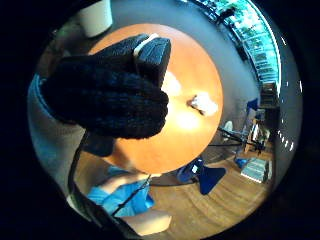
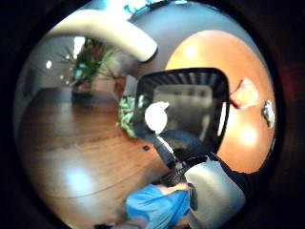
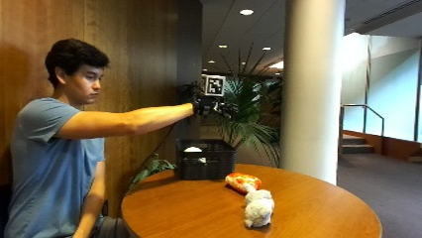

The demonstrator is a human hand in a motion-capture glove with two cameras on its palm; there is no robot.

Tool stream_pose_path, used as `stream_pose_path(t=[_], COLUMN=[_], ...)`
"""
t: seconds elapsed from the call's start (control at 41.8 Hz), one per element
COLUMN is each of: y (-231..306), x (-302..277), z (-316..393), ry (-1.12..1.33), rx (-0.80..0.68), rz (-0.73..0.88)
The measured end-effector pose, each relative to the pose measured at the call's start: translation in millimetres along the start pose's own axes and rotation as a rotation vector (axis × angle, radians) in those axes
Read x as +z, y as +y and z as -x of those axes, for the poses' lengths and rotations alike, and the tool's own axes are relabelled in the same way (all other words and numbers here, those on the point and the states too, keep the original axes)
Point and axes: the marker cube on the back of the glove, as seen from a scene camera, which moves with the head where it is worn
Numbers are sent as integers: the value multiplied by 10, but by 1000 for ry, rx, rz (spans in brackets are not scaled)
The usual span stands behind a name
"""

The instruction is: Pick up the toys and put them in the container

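Outside view. Right hand (image 3: 210, 105) raised at the end of an outstretched arm, upper centre of frame, directly above the black basket (image 3: 204, 159), well clear of it. I cannot tell the state of the fingers from here. The basket stands at the back edge of the round wooden worktop (image 3: 316, 208); a white toy (image 3: 193, 149) shows just above its rim. Two toys remain on the worktop at lower centre: an orange-and-white plush (image 3: 242, 181) and, touching it on the near side, a white fluffy plush (image 3: 258, 208).

Handling estimate: both look soft, light, compressible and not fragile. The fuzzy nap should not slip. Best hold is probably round the thick middle of the body, fingers closing from above.

Little-finger-side palm view. The gloved fingers (image 1: 107, 97) fill centre left, curled in on themselves with nothing visible between them; hand reads as clenched and empty, though part of the palm is hidden. The white plush (image 1: 204, 104) lies on the worktop (image 1: 195, 60), centre right.

Thumb-side palm view. The basket (image 2: 183, 109) sits centre frame, open mouth towards the camera, a white object (image 2: 156, 117) inside. The orange plush (image 2: 244, 93) lies on the worktop (image 2: 209, 50) at right, outside the basket.
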Motion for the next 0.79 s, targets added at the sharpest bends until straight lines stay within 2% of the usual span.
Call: stream_pose_path(t=[0.048, 0.096, 0.263, 0.359, 0.431, 0.527, 0.551, 0.623, 0.671, 0.718, 0.79], y=[-9, -72, -316, -477, -565, -759, -779, -787, -816, -878, -1011], x=[22, 71, 309, 509, 698, 984, 1049, 1247, 1378, 1513, 1746], z=[-134, -269, -657, -953, -1098, -1271, -1281, -1290, -1301, -1294, -1323], ry=[4, 20, 28, 44, 39, 93, 96, 73, 68, 75, 148], rx=[-160, -180, -71, 43, 0, 203, 179, -32, -78, -29, 178], rz=[-8, -9, 8, 12, 22, 48, 56, 81, 98, 114, 134])
